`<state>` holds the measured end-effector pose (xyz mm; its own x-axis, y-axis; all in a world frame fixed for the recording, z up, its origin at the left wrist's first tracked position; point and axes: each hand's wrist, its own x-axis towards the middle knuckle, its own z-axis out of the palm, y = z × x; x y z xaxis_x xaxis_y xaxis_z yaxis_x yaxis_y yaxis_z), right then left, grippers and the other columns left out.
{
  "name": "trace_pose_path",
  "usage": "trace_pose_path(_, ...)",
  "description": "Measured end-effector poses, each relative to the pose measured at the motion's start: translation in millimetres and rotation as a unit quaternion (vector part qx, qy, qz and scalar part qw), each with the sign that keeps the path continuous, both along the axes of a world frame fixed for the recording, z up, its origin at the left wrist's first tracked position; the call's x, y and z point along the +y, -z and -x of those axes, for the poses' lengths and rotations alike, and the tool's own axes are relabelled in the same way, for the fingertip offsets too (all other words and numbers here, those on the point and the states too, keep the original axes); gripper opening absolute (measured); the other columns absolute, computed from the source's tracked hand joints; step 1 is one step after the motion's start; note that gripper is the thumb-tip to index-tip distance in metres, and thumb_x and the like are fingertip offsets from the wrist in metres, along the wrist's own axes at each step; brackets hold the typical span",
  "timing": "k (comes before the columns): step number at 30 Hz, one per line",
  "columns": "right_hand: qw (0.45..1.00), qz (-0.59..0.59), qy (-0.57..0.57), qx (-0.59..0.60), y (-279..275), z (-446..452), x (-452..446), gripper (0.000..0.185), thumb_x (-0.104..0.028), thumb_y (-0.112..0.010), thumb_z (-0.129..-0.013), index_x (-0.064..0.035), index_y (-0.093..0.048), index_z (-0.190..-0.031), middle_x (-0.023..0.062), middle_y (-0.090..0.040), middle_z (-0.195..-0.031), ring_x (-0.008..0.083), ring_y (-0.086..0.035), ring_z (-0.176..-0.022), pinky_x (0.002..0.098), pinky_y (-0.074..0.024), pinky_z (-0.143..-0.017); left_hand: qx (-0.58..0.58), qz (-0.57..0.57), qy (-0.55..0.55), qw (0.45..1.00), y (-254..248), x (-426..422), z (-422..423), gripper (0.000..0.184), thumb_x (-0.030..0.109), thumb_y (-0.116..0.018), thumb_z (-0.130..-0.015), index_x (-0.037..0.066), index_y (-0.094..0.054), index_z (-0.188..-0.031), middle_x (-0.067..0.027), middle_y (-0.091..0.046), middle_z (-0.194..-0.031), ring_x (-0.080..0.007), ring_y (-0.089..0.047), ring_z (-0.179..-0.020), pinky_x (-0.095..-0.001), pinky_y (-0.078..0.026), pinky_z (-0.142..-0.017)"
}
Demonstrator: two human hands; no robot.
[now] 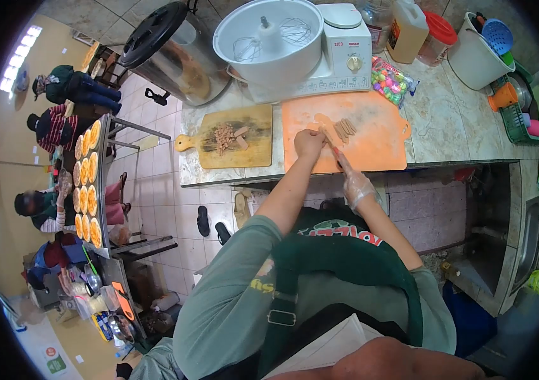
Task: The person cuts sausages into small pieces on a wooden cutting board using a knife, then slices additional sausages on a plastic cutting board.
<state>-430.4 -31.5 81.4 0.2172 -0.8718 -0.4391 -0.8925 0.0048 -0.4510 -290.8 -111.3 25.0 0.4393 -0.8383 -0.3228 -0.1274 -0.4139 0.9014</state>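
Note:
On the orange cutting board (380, 136), my left hand (309, 144) is closed with its fingertips on a light brown piece of food (325, 126). My right hand (358, 187), in a clear glove, grips a knife (339, 156) whose blade points to that piece, close to my left fingertips. Several thin brown strips (345, 130) lie just right of the blade. Left of the orange board, a wooden board (259, 120) bears small chopped bits (222, 136) and a few larger pieces.
A white mixer (276, 69) and a bag of colourful balls (393, 82) stand behind the boards. A large lidded container (187, 69) is at the back left, a white bucket (472, 60) at the back right. People work around a table with round flat items (92, 164) at the left.

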Motion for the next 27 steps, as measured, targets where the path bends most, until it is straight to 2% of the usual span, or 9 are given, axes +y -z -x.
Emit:
trace_pose_path(4,0.998,-0.031,-0.033,0.037,3.8,-15.8,-24.5,0.066,-0.006,-0.037,-0.08,-0.0309,-0.009,-0.134,0.0237,-0.057,-0.093,0.0358,-0.057,-0.086,0.0448,-0.0436,-0.076,-0.016,-0.01,0.029,0.999,-0.1,-0.7,-3.2,0.012,0.006,-0.059,-0.064,-0.005,-0.058,-0.061,-0.0108,-0.058,-0.055,-0.0139,-0.054,-0.046,-0.0249,-0.042,-0.044)
trace_pose_path(6,0.998,-0.035,-0.028,0.038,2.9,-12.7,-19.2,0.066,-0.006,-0.038,-0.08,-0.0315,-0.009,-0.134,0.0234,-0.057,-0.093,0.036,-0.057,-0.086,0.0448,-0.0437,-0.076,0.044,0.006,0.03,0.999,5.8,-1.7,-5.7,0.012,0.006,-0.059,-0.065,-0.006,-0.058,-0.062,-0.01,-0.058,-0.055,-0.0136,-0.054,-0.046,-0.0248,-0.043,-0.044)
trace_pose_path(11,0.998,-0.02,-0.026,0.062,8.9,9.0,8.3,0.068,-0.005,-0.039,-0.078,-0.0322,-0.011,-0.134,0.0237,-0.057,-0.092,0.0363,-0.057,-0.085,0.0454,-0.0438,-0.075,0.0,-0.003,0.011,1.0,-3.6,2.4,-2.4,0.011,0.006,-0.059,-0.064,-0.005,-0.059,-0.063,-0.0096,-0.058,-0.055,-0.0135,-0.053,-0.046,-0.0254,-0.042,-0.044)
trace_pose_path(14,0.997,-0.042,-0.027,0.057,5.0,18.9,15.4,0.069,-0.005,-0.04,-0.077,-0.032,-0.011,-0.134,0.0247,-0.056,-0.092,0.0361,-0.057,-0.084,0.0463,-0.0435,-0.074,-0.001,0.001,0.018,1.0,1.3,2.4,-3.0,0.011,0.006,-0.059,-0.063,-0.005,-0.059,-0.063,-0.0099,-0.059,-0.055,-0.0136,-0.054,-0.047,-0.0254,-0.042,-0.045)
trace_pose_path(19,1.0,0.001,-0.025,-0.011,9.1,16.5,8.4,0.069,-0.004,-0.038,-0.078,-0.0314,-0.008,-0.134,0.0262,-0.056,-0.09,0.0388,-0.057,-0.081,0.0469,-0.0428,-0.074,-0.034,0.0,0.038,0.999,-7.8,4.9,-2.8,0.013,0.008,-0.061,-0.062,-0.005,-0.059,-0.063,-0.0094,-0.059,-0.055,-0.0137,-0.055,-0.049,-0.0256,-0.043,-0.048)
trace_pose_path(23,1.0,0.0,-0.027,-0.012,11.0,-1.4,-15.5,0.067,-0.004,-0.036,-0.079,-0.0307,-0.008,-0.134,0.0262,-0.056,-0.088,0.0387,-0.057,-0.081,0.0466,-0.0427,-0.074,-0.05,-0.015,0.032,0.998,-3.5,4.4,-2.4,0.014,0.009,-0.064,-0.064,-0.003,-0.061,-0.07,-0.0107,-0.061,-0.061,-0.0149,-0.059,-0.053,-0.0253,-0.046,-0.05)
trace_pose_path(25,0.997,0.013,-0.05,-0.059,26.5,-1.7,-23.8,0.059,-0.004,-0.032,-0.082,-0.0253,-0.011,-0.134,0.0274,-0.055,-0.094,0.0405,-0.055,-0.082,0.0482,-0.0423,-0.071,-0.051,-0.02,0.031,0.998,5.4,3.3,-2.7,0.015,0.01,-0.065,-0.063,-0.002,-0.061,-0.071,-0.0105,-0.061,-0.06,-0.0151,-0.059,-0.053,-0.0258,-0.046,-0.051)
trace_pose_path(27,0.998,0.003,-0.05,-0.043,26.7,4.1,-18.4,0.059,-0.005,-0.033,-0.083,-0.0253,-0.012,-0.134,0.027,-0.055,-0.094,0.0403,-0.055,-0.082,0.0482,-0.042,-0.071,-0.021,0.04,0.001,0.999,20.9,-0.1,-2.4,0.014,0.008,-0.062,-0.063,-0.005,-0.059,-0.068,-0.0104,-0.06,-0.058,-0.0139,-0.055,-0.051,-0.0259,-0.044,-0.049)
